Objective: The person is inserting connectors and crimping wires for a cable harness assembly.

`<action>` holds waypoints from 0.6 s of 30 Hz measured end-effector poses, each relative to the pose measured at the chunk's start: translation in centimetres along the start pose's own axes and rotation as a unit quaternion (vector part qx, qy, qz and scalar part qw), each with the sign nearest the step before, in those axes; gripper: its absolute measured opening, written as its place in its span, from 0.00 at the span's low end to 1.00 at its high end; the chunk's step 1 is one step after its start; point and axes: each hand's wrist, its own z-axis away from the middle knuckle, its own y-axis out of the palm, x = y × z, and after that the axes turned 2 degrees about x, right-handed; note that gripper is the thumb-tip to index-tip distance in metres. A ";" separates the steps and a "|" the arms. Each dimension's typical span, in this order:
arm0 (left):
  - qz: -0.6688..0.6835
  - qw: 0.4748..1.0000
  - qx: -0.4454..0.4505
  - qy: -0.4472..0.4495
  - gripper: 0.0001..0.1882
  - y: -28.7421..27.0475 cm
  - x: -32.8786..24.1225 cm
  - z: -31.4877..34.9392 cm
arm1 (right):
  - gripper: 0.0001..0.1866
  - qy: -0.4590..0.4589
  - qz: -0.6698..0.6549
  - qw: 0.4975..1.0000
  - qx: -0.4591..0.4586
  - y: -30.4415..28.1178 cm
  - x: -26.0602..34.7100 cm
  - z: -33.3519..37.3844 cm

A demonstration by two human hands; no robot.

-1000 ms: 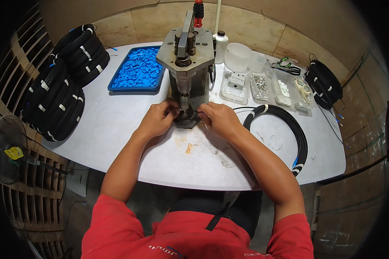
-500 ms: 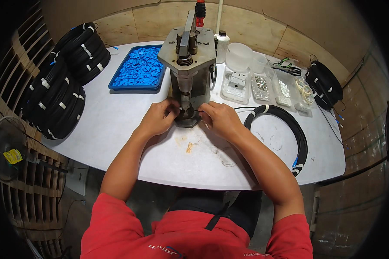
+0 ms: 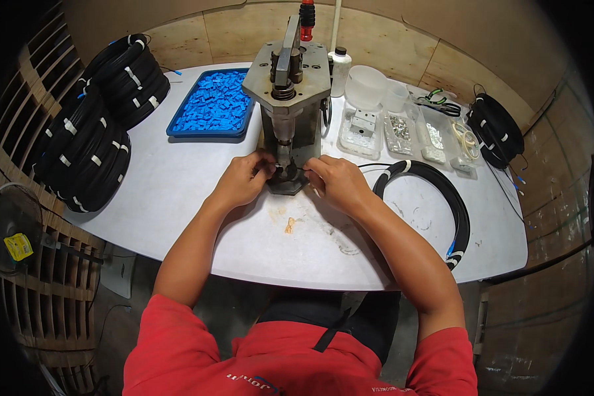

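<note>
A metal hand press [image 3: 288,72] stands at the middle of the table. At the left of its lower tip, my left hand [image 3: 244,177] is closed, thumb and fingers together on something small that I cannot make out. My right hand [image 3: 333,178] pinches a black cable on the other side of the press. That cable [image 3: 368,165] comes out behind the hand and runs to a coil of black cable [image 3: 452,198] bound with white ties, lying on the right. Between my hands, the cable's end at the press base [image 3: 286,189] is mostly hidden.
A blue tray [image 3: 171,130] of small blue parts lies left of the press. Bundled black coils [image 3: 89,152] are stacked at the far left, another coil [image 3: 497,129] at the right. Clear boxes [image 3: 397,135] of small parts, a bottle [image 3: 339,72] and green-handled pliers [image 3: 439,102] sit back right.
Both hands stay at the press with almost no movement. At the far left, the fan with the yellow label has shifted slightly in view.
</note>
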 end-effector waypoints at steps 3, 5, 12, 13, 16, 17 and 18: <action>0.005 1.000 -0.001 -0.001 0.11 0.0 0.2 0.1 | 0.04 0.001 -0.009 1.000 0.000 0.0 0.0 0.0; 0.005 1.000 -0.001 -0.002 0.11 0.0 0.1 0.0 | 0.04 0.000 -0.004 1.000 0.001 0.1 -0.1 0.0; 0.004 1.000 0.002 -0.008 0.11 0.0 0.0 0.0 | 0.04 0.003 0.001 1.000 0.002 0.0 0.0 0.0; 0.004 1.000 0.007 -0.006 0.10 0.0 0.1 0.0 | 0.04 0.006 -0.004 1.000 0.005 0.0 0.1 0.0; 0.002 1.000 0.012 -0.009 0.10 -0.1 0.1 0.0 | 0.05 0.009 -0.010 1.000 0.010 0.0 0.1 0.0; 0.001 1.000 0.012 -0.013 0.10 -0.1 0.1 0.0 | 0.05 0.009 -0.011 1.000 0.011 0.1 0.1 0.0; 0.002 1.000 0.011 -0.013 0.10 -0.1 0.2 0.0 | 0.05 0.009 -0.011 1.000 0.012 0.0 0.1 -0.1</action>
